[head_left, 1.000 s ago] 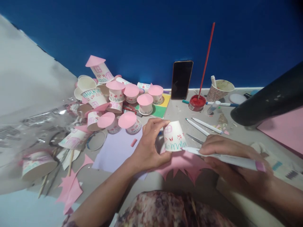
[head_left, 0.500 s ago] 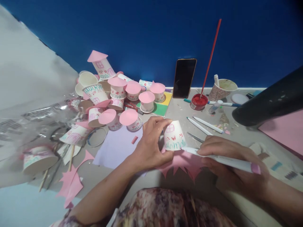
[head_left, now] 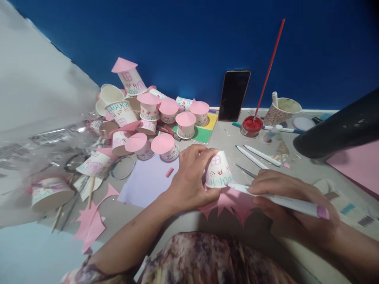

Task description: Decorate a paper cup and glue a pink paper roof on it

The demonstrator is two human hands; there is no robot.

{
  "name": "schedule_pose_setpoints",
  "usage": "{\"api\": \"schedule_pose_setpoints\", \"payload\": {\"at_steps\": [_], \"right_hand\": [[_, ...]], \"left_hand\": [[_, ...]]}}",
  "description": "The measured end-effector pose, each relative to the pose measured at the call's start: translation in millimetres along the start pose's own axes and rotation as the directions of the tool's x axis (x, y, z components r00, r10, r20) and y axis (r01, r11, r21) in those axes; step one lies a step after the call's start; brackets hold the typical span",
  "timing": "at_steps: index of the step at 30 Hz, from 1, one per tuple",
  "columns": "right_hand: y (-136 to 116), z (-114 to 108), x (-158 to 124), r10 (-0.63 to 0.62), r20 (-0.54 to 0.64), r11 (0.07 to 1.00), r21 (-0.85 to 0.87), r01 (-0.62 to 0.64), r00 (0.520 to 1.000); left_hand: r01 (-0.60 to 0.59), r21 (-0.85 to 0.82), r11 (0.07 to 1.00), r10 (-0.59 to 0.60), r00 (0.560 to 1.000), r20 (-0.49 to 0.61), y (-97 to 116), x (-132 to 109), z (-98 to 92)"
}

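Note:
My left hand (head_left: pixel 192 173) is closed around a small white paper cup (head_left: pixel 219 169), held upside down with its wide rim at the bottom. On the cup's side are a pink window, red flowers and green grass strokes. In my right hand (head_left: pixel 284 197) is a white marker (head_left: pixel 290 203) with a pink end, gripped like a pen. Its tip meets the cup near the lower right rim, or lies just in front of it. Spiky pink paper scraps (head_left: pixel 227 207) lie under the cup. Close to my right fingers rests a thin metal tool (head_left: pixel 245 170), partly hidden.
Decorated cups with pink paper roofs (head_left: pixel 162 143) crowd the left. A phone (head_left: pixel 234 95) leans on the blue wall. A red paint jar (head_left: pixel 251 127) holds a red stick. White markers (head_left: pixel 251 157) and a dark cylinder (head_left: pixel 340 126) are at right; clear plastic (head_left: pixel 53 146) lies left.
The view has shifted slightly, moving the background a little right. The cup appears turned a bit to the right in my left hand. The marker tip stays by the cup's lower rim.

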State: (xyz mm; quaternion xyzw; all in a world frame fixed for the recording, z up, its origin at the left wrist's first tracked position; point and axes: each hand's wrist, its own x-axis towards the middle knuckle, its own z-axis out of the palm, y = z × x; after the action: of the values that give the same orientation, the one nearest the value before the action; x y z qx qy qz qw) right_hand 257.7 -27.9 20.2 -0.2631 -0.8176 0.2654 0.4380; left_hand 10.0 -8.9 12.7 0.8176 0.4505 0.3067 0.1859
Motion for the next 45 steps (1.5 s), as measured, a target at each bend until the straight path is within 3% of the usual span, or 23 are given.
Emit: {"api": "schedule_pose_setpoints", "payload": {"at_steps": [23,31,45], "right_hand": [[-7,9,8,-0.014,0.021,1.000,0.004,0.013,1.000],[-6,10,9,-0.007,0.097,0.999,0.050,0.002,0.995],[-6,13,7,-0.029,0.049,0.999,0.030,0.028,0.998]], "left_hand": [[0.006,0.129,0.992,-0.010,1.000,0.030,4,-3,1.1],[0.000,0.207,0.978,-0.010,0.999,0.047,5,-3,1.0],[-0.028,0.298,0.954,-0.001,0.995,0.095,5,-3,1.3]]}}
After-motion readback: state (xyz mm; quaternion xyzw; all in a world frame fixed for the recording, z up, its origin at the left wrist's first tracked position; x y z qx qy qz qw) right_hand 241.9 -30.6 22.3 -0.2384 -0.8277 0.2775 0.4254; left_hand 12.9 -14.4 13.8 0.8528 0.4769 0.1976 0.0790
